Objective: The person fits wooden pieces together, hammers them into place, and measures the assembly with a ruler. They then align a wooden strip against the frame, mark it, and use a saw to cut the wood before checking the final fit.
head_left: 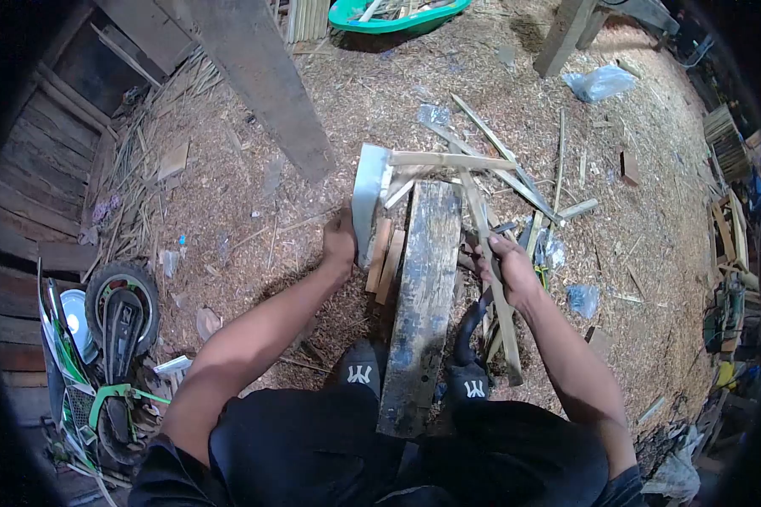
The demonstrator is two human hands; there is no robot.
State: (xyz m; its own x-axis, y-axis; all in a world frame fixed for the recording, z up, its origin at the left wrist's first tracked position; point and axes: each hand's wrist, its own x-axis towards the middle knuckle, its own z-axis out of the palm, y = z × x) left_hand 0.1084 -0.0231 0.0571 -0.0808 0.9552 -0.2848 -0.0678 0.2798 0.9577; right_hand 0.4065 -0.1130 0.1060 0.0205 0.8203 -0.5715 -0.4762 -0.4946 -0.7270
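My left hand (340, 242) is closed on the edge of a pale, flat board (368, 190), which stands on its side left of a worn plank bench (429, 270). From the board's upper end a thin wooden bar (448, 159) sticks out to the right. My right hand (516, 270) grips a long wooden strip (503, 317) that slants down along the bench's right side; its top overlaps the bar in this view. Two reddish-brown wood pieces (385, 262) rest between the board and the bench. A dark curved thing (469, 334) lies by my right shoe.
Loose wooden strips (516, 173) lie crossed beyond the bench on the shavings-covered floor. A green tub (397, 21) stands at the back, a broad upright plank (262, 76) at upper left. A small motorbike (114, 372) is at left, plastic bags (600, 83) at right.
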